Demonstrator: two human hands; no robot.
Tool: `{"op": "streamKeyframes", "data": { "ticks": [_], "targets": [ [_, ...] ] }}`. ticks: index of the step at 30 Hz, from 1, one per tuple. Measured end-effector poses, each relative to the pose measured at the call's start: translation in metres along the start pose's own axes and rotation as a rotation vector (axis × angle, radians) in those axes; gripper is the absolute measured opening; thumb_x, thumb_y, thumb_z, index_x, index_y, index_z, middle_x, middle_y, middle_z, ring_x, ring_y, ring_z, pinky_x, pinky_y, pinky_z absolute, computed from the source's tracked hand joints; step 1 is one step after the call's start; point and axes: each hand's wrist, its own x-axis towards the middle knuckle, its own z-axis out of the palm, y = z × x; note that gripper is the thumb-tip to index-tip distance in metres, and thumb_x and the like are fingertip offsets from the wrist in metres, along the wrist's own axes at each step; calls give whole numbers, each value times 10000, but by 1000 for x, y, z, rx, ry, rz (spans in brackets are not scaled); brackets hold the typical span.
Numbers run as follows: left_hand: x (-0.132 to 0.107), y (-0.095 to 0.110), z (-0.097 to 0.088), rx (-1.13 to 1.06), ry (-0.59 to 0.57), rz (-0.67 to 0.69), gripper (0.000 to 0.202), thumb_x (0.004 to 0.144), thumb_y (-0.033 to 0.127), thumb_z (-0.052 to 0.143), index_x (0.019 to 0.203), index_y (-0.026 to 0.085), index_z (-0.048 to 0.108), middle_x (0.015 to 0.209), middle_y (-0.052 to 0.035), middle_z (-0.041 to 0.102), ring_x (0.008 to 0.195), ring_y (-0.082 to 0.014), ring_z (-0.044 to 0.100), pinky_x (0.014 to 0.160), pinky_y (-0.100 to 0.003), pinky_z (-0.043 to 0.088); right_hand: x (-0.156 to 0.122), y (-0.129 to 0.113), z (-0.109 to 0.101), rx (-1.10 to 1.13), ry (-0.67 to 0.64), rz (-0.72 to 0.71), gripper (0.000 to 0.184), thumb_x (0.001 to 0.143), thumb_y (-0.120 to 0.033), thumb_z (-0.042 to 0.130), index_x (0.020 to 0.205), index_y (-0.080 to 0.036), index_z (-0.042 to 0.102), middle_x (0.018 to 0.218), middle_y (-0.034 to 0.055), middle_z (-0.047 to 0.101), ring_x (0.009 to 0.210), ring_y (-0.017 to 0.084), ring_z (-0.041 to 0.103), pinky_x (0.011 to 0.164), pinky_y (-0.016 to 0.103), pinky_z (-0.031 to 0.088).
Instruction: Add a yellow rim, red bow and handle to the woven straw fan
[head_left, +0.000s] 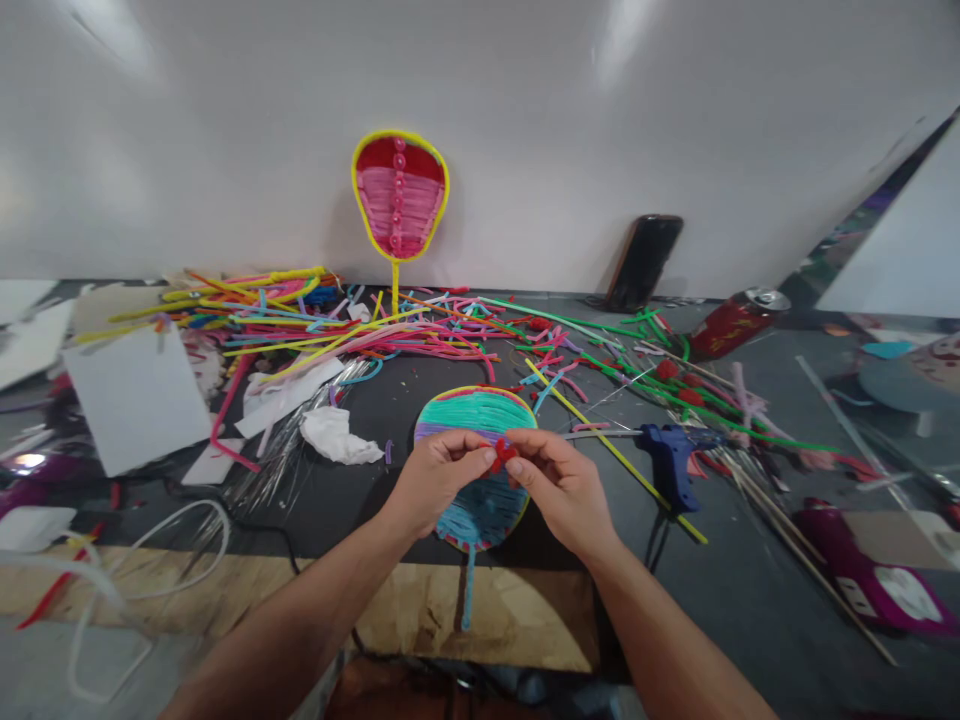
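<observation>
My left hand (435, 480) and right hand (564, 488) pinch 1 small red piece (503, 452) above a striped fan (480, 515).
Both grip it between thumb and fingers, over the striped fan's middle; right of that fan lies a blue glue gun (670, 465), beyond it a yellow-rimmed paddle (379, 205).

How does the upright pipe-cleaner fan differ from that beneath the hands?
The upright fan is red and pink; the lower fan is turquoise, purple and blue. The upright fan's handle is yellow; the lower fan's is blue. The upright fan stands; the lower fan lies. Both have yellow edging.
</observation>
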Motion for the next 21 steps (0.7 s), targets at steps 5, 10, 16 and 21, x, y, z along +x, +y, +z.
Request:
{"op": "streamKeyframes", "data": {
  "ticks": [5,10,16,21],
  "targets": [
    [0,-2,-2,-10,0,19,131,667,256,740,661,144,674,643,17,637,631,-101,535,650,-215,420,3,-1,-2,42,-57,67,224,808,-393,634,869,-178,655,622,-9,608,534,111,552,527,235,469],
    [0,-1,-1,115,33,85,102,673,241,719,671,149,676,640,19,629,631,-108,534,644,-221,429,2,-6,0,-10,-82,116,252,801,-409,623,701,-181,584,540,-45,504,478,89,467,475,212,408],
    [-2,4,2,214,25,145,89,684,234,705,688,146,696,666,3,668,649,-123,569,664,-230,453,2,-3,1,0,-76,136,281,804,-430,615,684,-182,560,541,-49,485,477,89,460,469,212,389],
    [-3,2,2,83,-57,64,204,698,280,738,853,152,711,815,-29,721,779,-158,636,763,-260,489,3,1,0,41,-37,125,287,804,-447,624,720,-176,581,590,-30,536,496,92,470,483,218,395]
  ]
}}
